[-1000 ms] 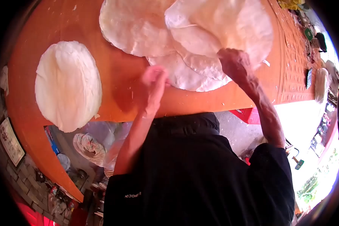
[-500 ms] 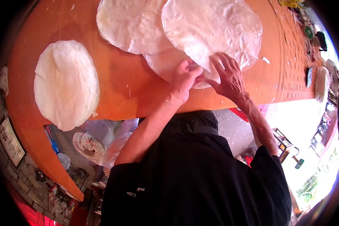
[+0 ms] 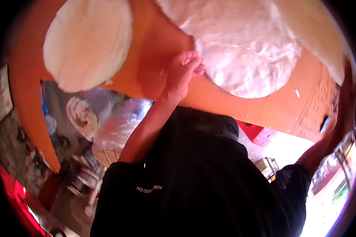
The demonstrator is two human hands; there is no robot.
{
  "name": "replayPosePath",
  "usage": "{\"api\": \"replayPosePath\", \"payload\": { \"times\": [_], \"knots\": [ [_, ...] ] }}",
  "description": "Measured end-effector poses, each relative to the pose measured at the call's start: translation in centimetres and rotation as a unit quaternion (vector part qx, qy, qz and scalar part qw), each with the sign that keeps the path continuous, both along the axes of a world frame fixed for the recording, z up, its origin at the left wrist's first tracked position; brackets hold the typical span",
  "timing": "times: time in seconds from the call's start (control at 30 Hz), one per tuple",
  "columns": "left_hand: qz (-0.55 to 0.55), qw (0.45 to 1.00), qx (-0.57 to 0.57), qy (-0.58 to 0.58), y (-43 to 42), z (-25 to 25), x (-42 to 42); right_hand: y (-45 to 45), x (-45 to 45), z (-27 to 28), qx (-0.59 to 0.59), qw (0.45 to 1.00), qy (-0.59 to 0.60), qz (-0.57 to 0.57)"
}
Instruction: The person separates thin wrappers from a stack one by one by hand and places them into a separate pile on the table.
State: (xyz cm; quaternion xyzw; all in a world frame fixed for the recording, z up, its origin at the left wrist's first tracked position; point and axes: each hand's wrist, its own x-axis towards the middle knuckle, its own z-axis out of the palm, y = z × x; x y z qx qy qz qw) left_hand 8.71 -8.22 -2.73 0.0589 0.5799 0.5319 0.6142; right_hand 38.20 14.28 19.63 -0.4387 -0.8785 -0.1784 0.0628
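My left hand (image 3: 184, 73) is over the orange table, its fingers curled in beside the left edge of a pile of thin, round white sheets (image 3: 245, 55). Nothing shows between its fingers. At the far right, my right hand (image 3: 350, 77) is dim and partly lost at the dark image edge. It grips the edge of a pale sheet (image 3: 316, 31), which stretches from the top of the view to that hand. Another pale round sheet (image 3: 87, 43) lies flat at the left.
The orange table (image 3: 146, 75) has its front edge just before my body. Below it are clear plastic bags (image 3: 120, 122), a crumpled patterned cloth (image 3: 82, 116) and a red crate (image 3: 253, 132). White scraps lie on the right part of the table.
My right hand has moved far right and closed on a sheet, drawn away from the pile. My left hand has parted from it. The camera view has shifted and tilted.
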Motion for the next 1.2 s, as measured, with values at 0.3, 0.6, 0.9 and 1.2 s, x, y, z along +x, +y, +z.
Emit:
{"api": "replayPosePath", "payload": {
  "times": [0.3,0.6,0.9,1.2],
  "knots": [
    [0.248,0.963,0.099,0.03,4.6,-2.3,1.1,5.2,-4.3,-15.8,-0.337,0.938,-0.082,-0.01],
    [0.249,0.896,0.043,0.365,6.6,-2.0,0.4,8.3,-13.8,1.6,0.097,0.958,0.111,0.247],
    [0.143,0.987,0.025,0.072,6.1,-1.1,-2.7,4.9,-15.5,-17.5,-0.228,0.957,0.041,0.175],
    [0.083,0.991,0.024,-0.105,6.7,-0.2,-3.6,-3.1,-19.0,-21.7,-0.209,0.939,0.156,0.225]
  ]
}}
